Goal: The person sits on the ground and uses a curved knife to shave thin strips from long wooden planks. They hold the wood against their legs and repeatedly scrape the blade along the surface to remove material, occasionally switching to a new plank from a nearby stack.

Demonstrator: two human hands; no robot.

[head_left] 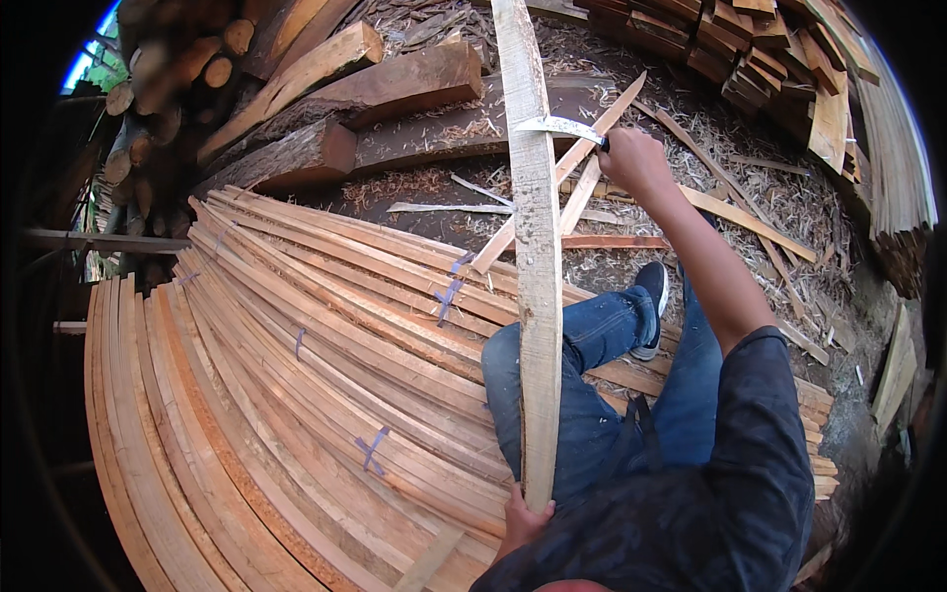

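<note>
A long pale wooden board (539, 257) runs upright through the middle of the view, passing over my bent left leg. Its lower end is gripped by my left hand (524, 519), with the thumb on the board's face. My right hand (634, 160) is closed round the dark handle of a curved knife (564, 126). The blade's pale, bright length points left, and its tip lies across the upper part of the board. Whether the edge bites into the wood cannot be made out. Behind the blade, thin wooden strips (592, 163) cross each other.
Bundles of long sawn slats (326, 326), tied with purple strips (373, 450), spread under and left of my legs. Thick timbers (395, 84) and stacked logs (133, 148) stand at the far left. Cut boards (750, 49) are piled far right. Shavings (769, 197) and offcuts litter the ground.
</note>
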